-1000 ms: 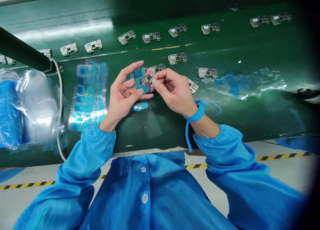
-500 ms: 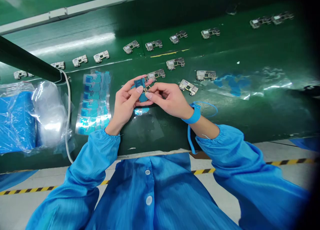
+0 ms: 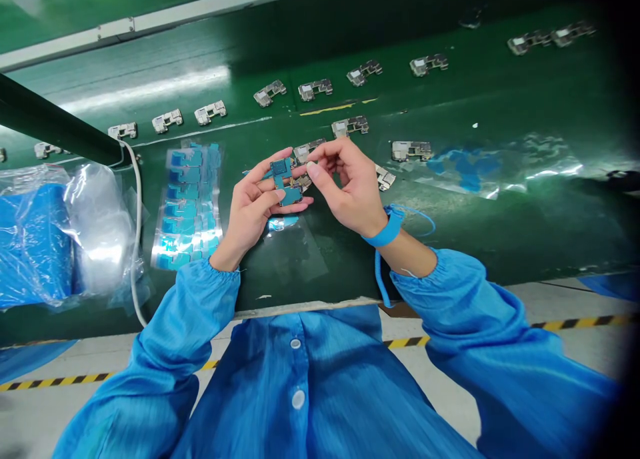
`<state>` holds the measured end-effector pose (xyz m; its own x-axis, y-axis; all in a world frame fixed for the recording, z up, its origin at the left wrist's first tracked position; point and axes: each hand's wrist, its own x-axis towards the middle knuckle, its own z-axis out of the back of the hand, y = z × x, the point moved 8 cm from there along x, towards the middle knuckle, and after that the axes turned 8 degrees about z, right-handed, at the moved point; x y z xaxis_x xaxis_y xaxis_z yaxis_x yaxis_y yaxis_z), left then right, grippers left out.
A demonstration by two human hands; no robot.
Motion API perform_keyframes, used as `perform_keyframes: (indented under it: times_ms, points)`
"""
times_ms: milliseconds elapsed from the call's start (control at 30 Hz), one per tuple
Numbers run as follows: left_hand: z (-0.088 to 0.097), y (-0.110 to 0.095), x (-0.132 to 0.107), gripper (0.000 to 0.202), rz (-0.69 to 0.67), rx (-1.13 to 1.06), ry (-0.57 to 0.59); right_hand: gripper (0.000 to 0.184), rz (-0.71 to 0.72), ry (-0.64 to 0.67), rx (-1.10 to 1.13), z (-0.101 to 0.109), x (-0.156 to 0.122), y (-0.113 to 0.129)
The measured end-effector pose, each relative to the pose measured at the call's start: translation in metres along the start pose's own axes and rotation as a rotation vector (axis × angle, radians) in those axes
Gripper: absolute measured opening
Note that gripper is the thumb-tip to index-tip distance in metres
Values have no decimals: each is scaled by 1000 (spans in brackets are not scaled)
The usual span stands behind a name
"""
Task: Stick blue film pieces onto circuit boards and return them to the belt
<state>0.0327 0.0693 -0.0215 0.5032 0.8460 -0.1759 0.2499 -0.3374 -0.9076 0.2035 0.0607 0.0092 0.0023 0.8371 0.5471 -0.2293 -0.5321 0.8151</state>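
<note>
My left hand (image 3: 253,199) is closed on a small circuit board (image 3: 291,193) faced with blue film, its thumb on the lower part and fingers behind. Just right of that board is my right hand (image 3: 347,187), thumb and forefinger pinched together; whatever may be between the tips is too small to make out. A blue wrist strap (image 3: 386,231) with a coiled cord circles my right wrist. Other circuit boards lie close by: one (image 3: 309,150) behind my fingers, one (image 3: 350,126) farther back, and one (image 3: 385,178) partly covered by my right hand.
Left of my hands lies a clear sheet of blue film pieces (image 3: 183,209). Beyond it are a white cable (image 3: 137,239), a dark green post (image 3: 60,119) and a plastic-wrapped blue bundle (image 3: 35,239). Several boards (image 3: 315,89) line a green belt at the back.
My right hand has drawn up and right, off the board, uncovering more of it. My left thumb has shifted lower on the board. The back row of boards has slid right.
</note>
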Motion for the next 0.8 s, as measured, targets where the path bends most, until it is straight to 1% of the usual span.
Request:
perform_keyframes:
  times_ms: [133,267,400,467,533,600,667,733,800]
  points:
    - [-2,-1,-3,67,61,-5,-45,33,25,10,-83,0,1,1]
    - [-1,-2,-3,71,83,-15,-52,36,20,26,-105,-1,1,4]
    - [1,0,-1,63,102,-17,-64,34,28,51,-116,-1,1,4]
    - [2,2,0,61,126,-22,-75,33,64,55,-142,-1,2,5]
    - [2,6,0,64,156,-28,-77,34,108,72,-191,-1,3,6]
    - [0,8,0,68,174,-30,-73,36,143,108,-257,-2,3,7]
    - [-1,8,0,67,177,-26,-73,36,166,142,-315,-4,3,6]
    - [-1,9,1,64,180,-21,-79,33,181,154,-347,-5,2,5]
    - [-1,11,2,63,192,-26,-78,27,208,131,-362,-5,2,4]
